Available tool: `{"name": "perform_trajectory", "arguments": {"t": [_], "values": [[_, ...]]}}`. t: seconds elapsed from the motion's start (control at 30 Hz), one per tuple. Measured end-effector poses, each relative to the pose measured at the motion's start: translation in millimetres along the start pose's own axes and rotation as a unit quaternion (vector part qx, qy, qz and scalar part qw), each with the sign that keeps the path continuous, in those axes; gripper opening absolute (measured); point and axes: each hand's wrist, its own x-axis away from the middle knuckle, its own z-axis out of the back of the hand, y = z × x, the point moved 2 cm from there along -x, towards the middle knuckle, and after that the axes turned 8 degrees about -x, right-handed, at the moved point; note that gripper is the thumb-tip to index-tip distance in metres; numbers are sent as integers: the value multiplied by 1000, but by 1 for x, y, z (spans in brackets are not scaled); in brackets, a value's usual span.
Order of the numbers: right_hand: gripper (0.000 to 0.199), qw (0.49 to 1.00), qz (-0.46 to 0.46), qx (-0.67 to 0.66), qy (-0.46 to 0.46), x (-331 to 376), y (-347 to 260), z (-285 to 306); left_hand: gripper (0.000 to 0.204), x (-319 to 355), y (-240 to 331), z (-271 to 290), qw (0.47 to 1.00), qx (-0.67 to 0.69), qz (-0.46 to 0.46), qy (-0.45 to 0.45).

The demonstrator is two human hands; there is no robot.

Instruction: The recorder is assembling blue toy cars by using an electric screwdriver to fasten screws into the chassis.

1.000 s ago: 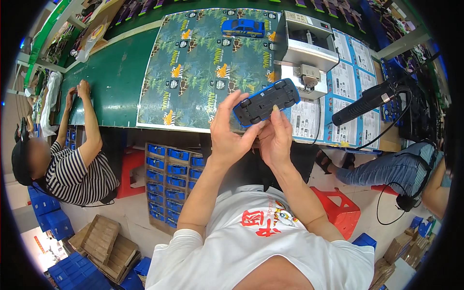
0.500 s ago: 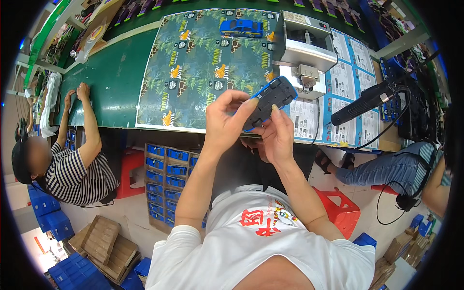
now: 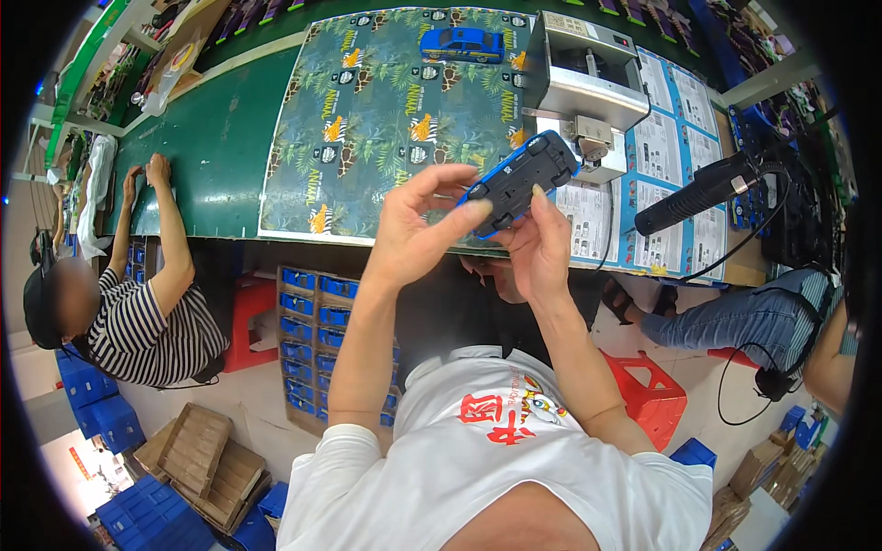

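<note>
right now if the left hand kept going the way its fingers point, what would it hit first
The left hand points right, at the blue toy car it already touches. Beyond that, probably the grey machine, though depth is unclear.

Green workbench, as we see it

Beyond our fingertips the green bench carries a jungle-print mat, a blue toy car and a grey machine.

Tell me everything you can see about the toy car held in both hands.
The toy car is blue-bodied with a dark grey plastic-looking underside turned toward the camera, wheels showing. It is tilted, one end raised to the right, above the table's front edge. The left hand grips its lower end; the right hand supports it from below.
</note>
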Motion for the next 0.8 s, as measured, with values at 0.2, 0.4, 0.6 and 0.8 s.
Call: {"name": "perform_trajectory", "arguments": {"t": [0.2,0.4,0.6,0.8], "values": [[35,1000,-9,-13,-9,2,-1,-1,22,-6,-2,-1,995,69,68,5],[40,999,-30,-39,-11,2,-2,3,53,13,4,3,999,39,22,-31],[42,997,-30,-68,3,7,2,-5,60,21,15,-5,989,-131,-55,30],[42,998,-34,-43,9,6,2,-5,61,20,17,-10,956,-244,-144,72]]}}
